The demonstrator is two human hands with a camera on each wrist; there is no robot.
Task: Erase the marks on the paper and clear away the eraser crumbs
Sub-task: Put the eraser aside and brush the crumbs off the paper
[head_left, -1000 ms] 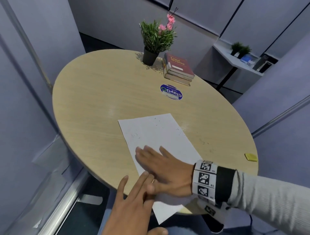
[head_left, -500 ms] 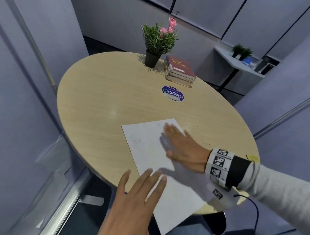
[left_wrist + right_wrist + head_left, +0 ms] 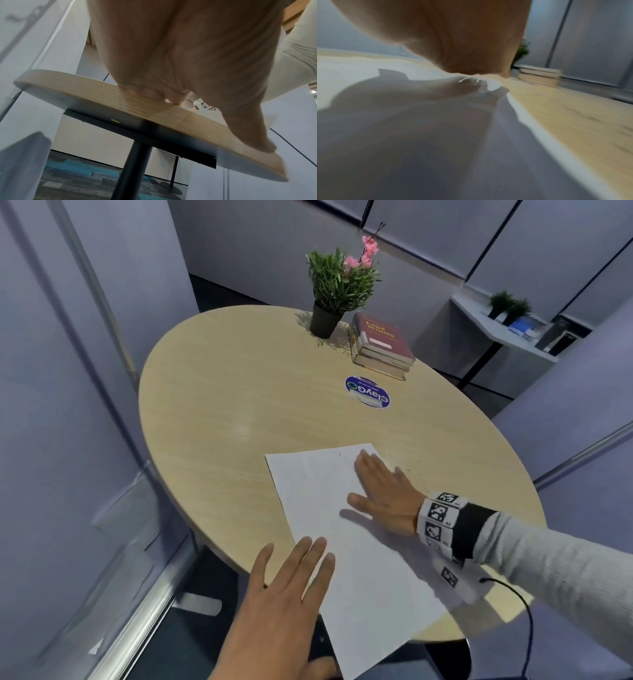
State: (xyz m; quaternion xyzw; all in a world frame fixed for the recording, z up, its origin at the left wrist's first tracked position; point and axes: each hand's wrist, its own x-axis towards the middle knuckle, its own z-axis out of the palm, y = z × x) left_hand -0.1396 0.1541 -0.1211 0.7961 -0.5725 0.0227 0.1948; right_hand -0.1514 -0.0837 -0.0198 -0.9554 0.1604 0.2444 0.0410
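A white sheet of paper (image 3: 322, 501) lies near the front edge of the round wooden table (image 3: 222, 419), its near corner hanging over the rim. My right hand (image 3: 380, 491) lies flat with straight fingers on the sheet's far right part, close to its right edge. My left hand (image 3: 291, 570) is flat too, fingertips pressing the paper's near left edge by the table rim. Faint specks of eraser crumbs (image 3: 407, 463) dot the wood just right of the sheet. In the right wrist view the paper (image 3: 359, 70) and my right hand's shadow fill the frame. No eraser is in view.
A potted plant (image 3: 337, 289) with pink flowers and a stack of books (image 3: 382, 345) stand at the table's far side, with a round blue sticker (image 3: 367, 391) in front of them. Partition walls close in on the left and right. A shelf (image 3: 507, 326) stands behind.
My right hand has swept across the paper from its near left part toward the far right edge. My left hand has stayed on the near edge. The yellow eraser has dropped out of view.
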